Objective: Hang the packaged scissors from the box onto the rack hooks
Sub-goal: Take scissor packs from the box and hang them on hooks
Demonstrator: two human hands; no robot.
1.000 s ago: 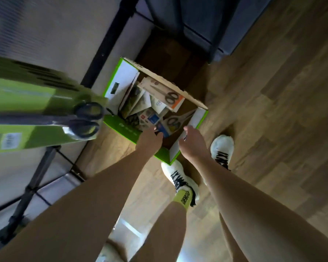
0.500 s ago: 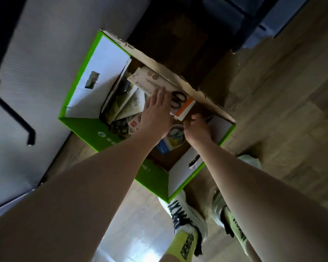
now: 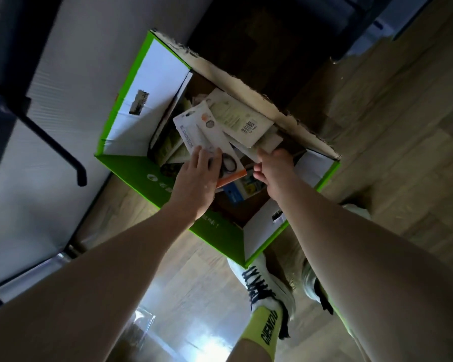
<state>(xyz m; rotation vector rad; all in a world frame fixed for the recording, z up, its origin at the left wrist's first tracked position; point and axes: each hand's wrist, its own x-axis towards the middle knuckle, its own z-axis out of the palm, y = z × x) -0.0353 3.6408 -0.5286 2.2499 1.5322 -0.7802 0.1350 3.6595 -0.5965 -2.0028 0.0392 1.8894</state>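
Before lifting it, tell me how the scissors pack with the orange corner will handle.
The scissors pack looks like a flat card, so probably fairly stiff yet bendable if held by one end. The dark scissor handles sit at the orange end beside the left hand, so that end is likely heavier and may droop. Its surface looks smooth, so it may slide off the other packs in the box.

Wood-plank floor (image 3: 392,142) with a bright glare patch near the bottom; white corrugated panel (image 3: 50,131) at left.
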